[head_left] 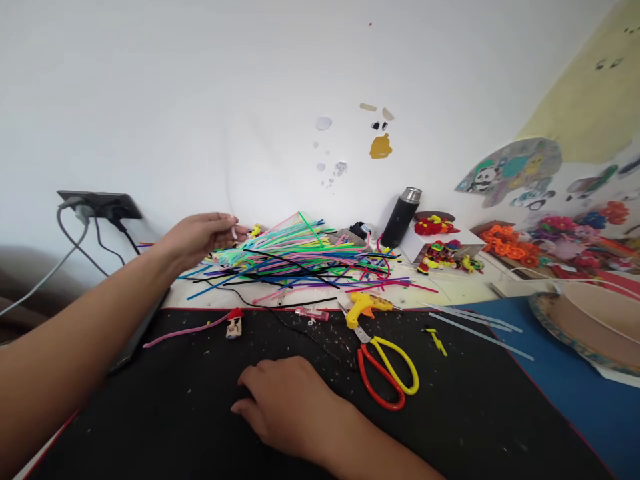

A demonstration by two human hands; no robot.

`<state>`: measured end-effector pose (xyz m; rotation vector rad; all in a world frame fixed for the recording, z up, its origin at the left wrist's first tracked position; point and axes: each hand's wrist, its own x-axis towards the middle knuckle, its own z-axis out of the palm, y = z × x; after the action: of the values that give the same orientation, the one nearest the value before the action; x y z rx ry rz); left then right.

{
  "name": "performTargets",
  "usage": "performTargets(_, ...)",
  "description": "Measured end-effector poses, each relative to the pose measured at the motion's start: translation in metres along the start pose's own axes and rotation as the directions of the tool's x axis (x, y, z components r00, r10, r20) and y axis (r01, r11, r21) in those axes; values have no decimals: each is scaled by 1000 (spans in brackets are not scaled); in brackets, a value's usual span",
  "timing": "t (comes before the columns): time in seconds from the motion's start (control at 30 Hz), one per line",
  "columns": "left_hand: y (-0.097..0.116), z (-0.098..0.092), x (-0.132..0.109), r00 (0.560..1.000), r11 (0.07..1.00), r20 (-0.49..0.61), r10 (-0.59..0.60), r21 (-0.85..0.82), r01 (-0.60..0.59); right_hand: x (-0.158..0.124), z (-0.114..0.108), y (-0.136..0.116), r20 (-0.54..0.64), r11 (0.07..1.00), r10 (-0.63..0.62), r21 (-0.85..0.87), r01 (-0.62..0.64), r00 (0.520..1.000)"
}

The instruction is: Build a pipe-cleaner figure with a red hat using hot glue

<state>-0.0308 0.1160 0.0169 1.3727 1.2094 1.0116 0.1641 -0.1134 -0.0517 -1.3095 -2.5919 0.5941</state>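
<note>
My left hand (207, 237) is raised at the left end of a pile of colorful pipe cleaners (300, 250), its fingers pinched round a thin white strand (234, 232). My right hand (290, 403) rests low on the black mat (200, 407), palm down with fingers curled; what it holds, if anything, is hidden. Between the hands lies a small figure with a red top (234, 327), beside a pink pipe cleaner (185, 332). Scissors with red and yellow handles (387, 373) lie right of my right hand, below a yellow glue gun (367, 305).
A black bottle (401, 217) leans near the wall beside a white box (440, 247). Glue sticks (485, 333) and a small yellow-green piece (437, 341) lie on the right. A round tray (565, 333) stands far right. Cables hang from a socket (100, 205) at left.
</note>
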Motion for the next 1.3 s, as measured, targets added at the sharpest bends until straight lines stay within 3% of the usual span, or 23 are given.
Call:
performTargets(0.1, -11, 15, -35, 992, 949, 73, -99, -292, 116, -1, -8, -1, -2, 993, 3, 119, -3, 1000)
performTargets(0.23, -13, 37, -71, 986, 900, 157, -57, -419, 119, -2, -11, 1, -122, 905, 98, 423, -38, 988)
performTargets(0.3, -13, 47, -82, 990, 887, 142, -28, -452, 90, 1, -8, 7, -189, 807, 188, 589, -42, 964)
performTargets(0.4, -14, 60, -94, 995, 878, 104, -2, -475, 51, 7, -5, 19, -150, 538, 324, 842, -51, 934)
performTargets(0.47, -17, 67, -103, 995, 882, 102, -2, -469, 50, 11, -6, 28, -160, 394, 405, 919, -14, 900)
performTargets(0.57, -22, 75, -116, 991, 913, 137, 10, -406, 47, 15, -11, 35, -198, 287, 470, 956, 63, 860)
performTargets(0.73, -25, 79, -128, 992, 978, 115, 58, -203, -34, 16, -13, 36, -245, 247, 515, 960, 131, 822)
performTargets(0.87, -25, 79, -129, 990, 987, 111, 83, -146, -66, 18, -10, 37, -277, 247, 535, 955, 166, 798)
performTargets(1.17, -28, 82, -135, 975, 984, 169, 145, -130, -123, 17, -11, 41, -275, 249, 595, 956, 152, 755)
performTargets(1.23, -29, 83, -136, 973, 973, 175, 148, -202, -112, 16, -11, 40, -282, 227, 593, 957, 180, 754)
performTargets(1.3, -31, 86, -137, 974, 942, 206, 93, -334, -19, 16, -12, 39, -298, 201, 590, 954, 221, 750)
